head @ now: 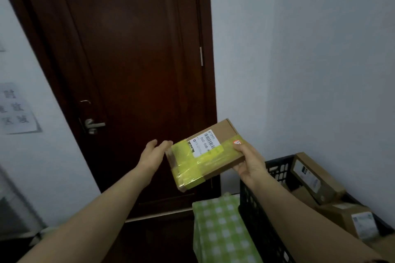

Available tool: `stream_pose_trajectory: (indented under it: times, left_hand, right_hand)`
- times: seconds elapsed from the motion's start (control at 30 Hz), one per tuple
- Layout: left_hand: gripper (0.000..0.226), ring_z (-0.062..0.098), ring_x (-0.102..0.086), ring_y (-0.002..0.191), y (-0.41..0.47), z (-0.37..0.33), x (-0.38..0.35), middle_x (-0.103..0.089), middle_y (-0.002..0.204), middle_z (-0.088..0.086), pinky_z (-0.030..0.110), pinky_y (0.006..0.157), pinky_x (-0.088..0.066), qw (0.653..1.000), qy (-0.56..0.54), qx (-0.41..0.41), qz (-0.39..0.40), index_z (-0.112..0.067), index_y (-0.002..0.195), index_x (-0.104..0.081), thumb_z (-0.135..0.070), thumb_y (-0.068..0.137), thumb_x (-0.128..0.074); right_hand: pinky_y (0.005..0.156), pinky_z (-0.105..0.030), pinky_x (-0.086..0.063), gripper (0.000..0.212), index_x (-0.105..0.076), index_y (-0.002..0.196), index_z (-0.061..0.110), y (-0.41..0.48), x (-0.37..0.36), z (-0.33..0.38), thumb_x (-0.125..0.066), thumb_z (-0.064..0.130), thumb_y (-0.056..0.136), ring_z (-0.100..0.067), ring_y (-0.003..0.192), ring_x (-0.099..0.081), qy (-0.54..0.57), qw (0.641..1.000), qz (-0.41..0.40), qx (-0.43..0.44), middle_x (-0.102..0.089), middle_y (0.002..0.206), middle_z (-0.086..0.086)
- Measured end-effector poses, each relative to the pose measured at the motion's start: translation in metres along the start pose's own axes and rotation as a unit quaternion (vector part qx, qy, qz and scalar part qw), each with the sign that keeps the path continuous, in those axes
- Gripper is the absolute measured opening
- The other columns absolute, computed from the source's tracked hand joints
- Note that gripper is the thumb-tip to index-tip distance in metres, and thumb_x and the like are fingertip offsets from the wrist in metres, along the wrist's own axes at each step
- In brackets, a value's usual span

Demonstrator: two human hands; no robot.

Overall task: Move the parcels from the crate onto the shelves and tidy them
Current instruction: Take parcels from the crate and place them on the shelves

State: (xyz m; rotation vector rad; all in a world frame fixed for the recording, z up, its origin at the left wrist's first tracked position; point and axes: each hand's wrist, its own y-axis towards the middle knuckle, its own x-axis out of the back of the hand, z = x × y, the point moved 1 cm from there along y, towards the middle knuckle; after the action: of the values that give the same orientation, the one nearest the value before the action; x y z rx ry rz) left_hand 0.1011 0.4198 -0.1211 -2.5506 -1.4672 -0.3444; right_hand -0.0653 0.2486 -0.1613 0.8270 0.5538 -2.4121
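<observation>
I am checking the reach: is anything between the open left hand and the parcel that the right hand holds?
Nothing visible. The left hand is open beside the taped end of the parcel, which the right hand grips.

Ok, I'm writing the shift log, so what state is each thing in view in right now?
Taped parcel: held in the air, tilted, sealed.
Right hand: grips the parcel's right end.
Left hand: open, beside the parcel's left end.
Crate: holds several cardboard boxes.
Door: closed.
</observation>
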Motion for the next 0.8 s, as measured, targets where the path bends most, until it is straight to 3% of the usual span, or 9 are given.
stream_pose_trajectory:
  times: [0.07,0.13,0.23,0.37,0.53,0.63,0.7,0.8]
  left_hand:
    - [0.074,0.031,-0.039,0.131,-0.007,-0.001,0.026,-0.039,0.145,0.010,0.047,0.104,-0.036,0.997,-0.008,0.071,0.019,-0.014,0.146,-0.031,-0.032,0.084,-0.067]
    - [0.059,0.030,-0.054,0.115,-0.015,0.003,0.055,-0.058,0.125,0.010,0.048,0.098,-0.042,0.990,-0.052,0.111,0.071,-0.011,0.133,-0.047,-0.026,0.081,-0.071]
    - [0.047,0.028,-0.065,0.101,-0.025,0.013,0.097,-0.070,0.107,0.013,0.044,0.088,-0.050,0.984,-0.103,0.094,0.108,-0.006,0.116,-0.060,-0.019,0.074,-0.075]
    - [0.055,0.030,-0.066,0.103,-0.031,0.028,0.140,-0.071,0.108,0.014,0.047,0.091,-0.051,0.974,-0.194,0.072,0.091,0.000,0.116,-0.060,-0.015,0.066,-0.077]
    - [0.048,0.030,-0.066,0.103,-0.047,0.039,0.166,-0.068,0.112,0.018,0.042,0.081,-0.058,0.953,-0.281,0.071,0.085,0.003,0.113,-0.060,-0.011,0.068,-0.072]
    - [0.057,0.027,-0.064,0.101,-0.057,0.044,0.184,-0.066,0.114,0.019,0.041,0.091,-0.053,0.964,-0.248,0.069,0.061,0.004,0.117,-0.058,-0.010,0.065,-0.075]
    - [0.074,0.023,-0.058,0.109,-0.058,0.044,0.199,-0.064,0.119,0.010,0.039,0.103,-0.039,0.981,-0.188,0.048,0.021,-0.003,0.135,-0.047,-0.008,0.068,-0.077]
    - [0.075,0.016,-0.052,0.112,-0.060,0.039,0.220,-0.060,0.125,0.004,0.029,0.099,-0.033,0.985,-0.172,0.001,-0.015,-0.009,0.142,-0.040,-0.005,0.076,-0.075]
  right_hand:
    - [0.066,-0.036,-0.057,0.024,-0.066,0.105,0.008,-0.008,-0.026,-0.008,-0.064,-0.001,0.082,-0.023,0.079,-0.066,-0.018,0.999,0.035,-0.005,-0.069,0.087,-0.010]
    - [0.069,-0.038,-0.057,0.023,-0.066,0.104,0.007,-0.016,-0.050,-0.019,-0.063,-0.001,0.083,-0.023,0.080,-0.066,-0.026,0.997,0.069,-0.016,-0.070,0.085,-0.009]
    - [0.072,-0.035,-0.057,0.017,-0.066,0.098,0.006,-0.028,-0.083,-0.032,-0.062,-0.001,0.083,-0.021,0.077,-0.067,-0.029,0.993,0.114,-0.024,-0.071,0.083,-0.009]
    - [0.091,-0.039,-0.051,0.022,-0.064,0.102,0.011,-0.046,-0.116,-0.052,-0.065,0.002,0.081,-0.022,0.094,-0.066,-0.054,0.979,0.192,-0.040,-0.071,0.095,-0.008]
    - [0.093,-0.049,-0.051,0.051,-0.055,0.121,0.012,-0.070,-0.151,-0.094,-0.076,0.006,0.075,-0.024,0.107,-0.064,-0.187,0.944,0.262,-0.067,-0.069,0.114,-0.007]
    - [0.095,-0.050,-0.050,0.050,-0.053,0.122,0.010,-0.074,-0.170,-0.109,-0.073,-0.001,0.077,-0.023,0.105,-0.065,-0.218,0.939,0.262,-0.037,-0.068,0.113,-0.007]
    - [0.096,-0.051,-0.049,0.054,-0.053,0.123,0.012,-0.074,-0.180,-0.114,-0.075,0.000,0.075,-0.023,0.104,-0.066,-0.260,0.927,0.270,-0.023,-0.069,0.111,-0.004]
    - [0.097,-0.052,-0.048,0.058,-0.052,0.124,0.014,-0.077,-0.191,-0.123,-0.077,0.002,0.073,-0.024,0.104,-0.066,-0.314,0.904,0.290,-0.026,-0.070,0.111,-0.004]
